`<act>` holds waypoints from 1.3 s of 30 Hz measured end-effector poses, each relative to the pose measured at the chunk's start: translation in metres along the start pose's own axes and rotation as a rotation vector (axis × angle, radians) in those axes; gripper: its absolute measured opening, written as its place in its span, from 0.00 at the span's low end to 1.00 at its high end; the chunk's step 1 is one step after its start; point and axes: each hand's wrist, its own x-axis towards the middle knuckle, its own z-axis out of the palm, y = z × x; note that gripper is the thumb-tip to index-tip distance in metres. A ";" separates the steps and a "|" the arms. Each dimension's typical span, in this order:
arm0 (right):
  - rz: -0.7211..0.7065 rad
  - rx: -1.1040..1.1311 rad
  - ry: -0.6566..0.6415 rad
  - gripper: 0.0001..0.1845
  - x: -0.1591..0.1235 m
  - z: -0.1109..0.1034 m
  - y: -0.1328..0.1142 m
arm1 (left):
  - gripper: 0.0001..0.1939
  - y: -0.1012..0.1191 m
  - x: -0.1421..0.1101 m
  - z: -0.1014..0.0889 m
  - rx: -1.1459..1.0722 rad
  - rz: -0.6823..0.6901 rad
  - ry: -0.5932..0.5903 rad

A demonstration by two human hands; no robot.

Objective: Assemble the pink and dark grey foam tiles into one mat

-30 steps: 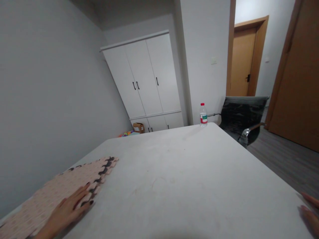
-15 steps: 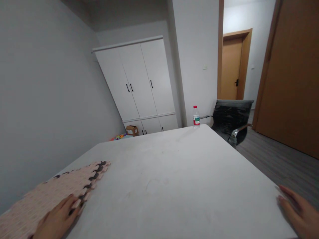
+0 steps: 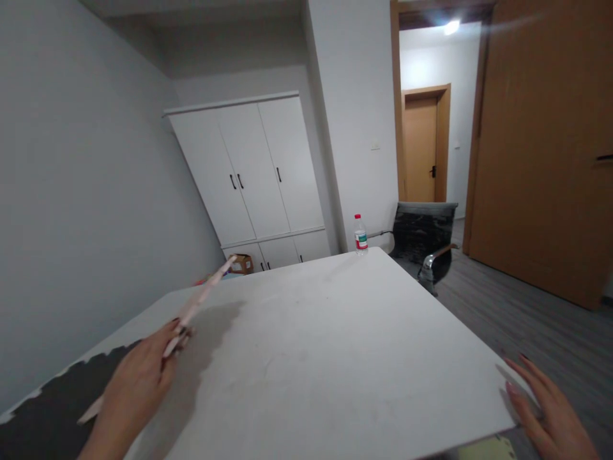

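My left hand grips the edge of a pink foam puzzle mat and holds it lifted edge-on above the white table. A dark mat layer lies flat on the table's left corner beneath it. My right hand rests at the table's right front corner with its fingers spread and nothing in them.
A water bottle stands at the table's far edge. A black office chair sits beyond it. White wardrobe at the back wall, a cardboard box on the floor, wooden door at right.
The pink mat lay flat under my left hand; now that hand has closed on its edge and lifted it, baring a dark layer. My right hand has come further into view.
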 end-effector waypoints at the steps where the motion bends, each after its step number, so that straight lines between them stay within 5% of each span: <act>1: 0.018 0.006 -0.001 0.27 -0.002 -0.004 0.001 | 0.20 0.029 0.005 -0.004 -0.027 0.116 0.075; 5: 0.063 0.034 0.002 0.27 -0.006 -0.019 0.009 | 0.13 0.153 0.006 -0.007 -0.157 0.387 0.064; 8: 0.088 0.046 0.010 0.28 -0.006 -0.024 0.013 | 0.19 0.233 -0.011 0.005 -0.229 0.537 -0.044; 11: 0.120 0.074 -0.012 0.28 -0.009 -0.023 0.009 | 0.22 0.291 -0.036 0.029 -0.290 0.727 -0.233; 14: 0.159 0.133 -0.038 0.27 -0.014 -0.016 -0.002 | 0.19 0.324 -0.061 0.061 -0.370 0.915 -0.301; 18: 0.125 0.152 -0.066 0.26 -0.015 -0.001 -0.021 | 0.24 0.344 -0.078 0.084 -0.509 0.914 -0.378; 21: 0.008 0.042 -0.045 0.25 -0.011 0.010 -0.032 | 0.30 0.350 -0.080 0.071 -0.572 0.822 -0.470; 24: -0.026 -0.073 0.014 0.26 -0.008 0.015 -0.039 | 0.26 0.354 -0.076 0.047 -0.621 0.726 -0.499; 30: 0.003 -0.118 0.032 0.26 -0.008 0.014 -0.046 | 0.20 0.355 -0.078 0.041 -0.708 0.604 -0.424; 36: 0.074 -0.215 0.043 0.26 -0.010 0.009 -0.056 | 0.37 0.356 -0.091 0.065 -0.565 0.230 -0.334; 39: 0.100 -0.227 0.053 0.26 -0.010 0.005 -0.063 | 0.37 0.355 -0.093 0.068 -0.568 0.237 -0.312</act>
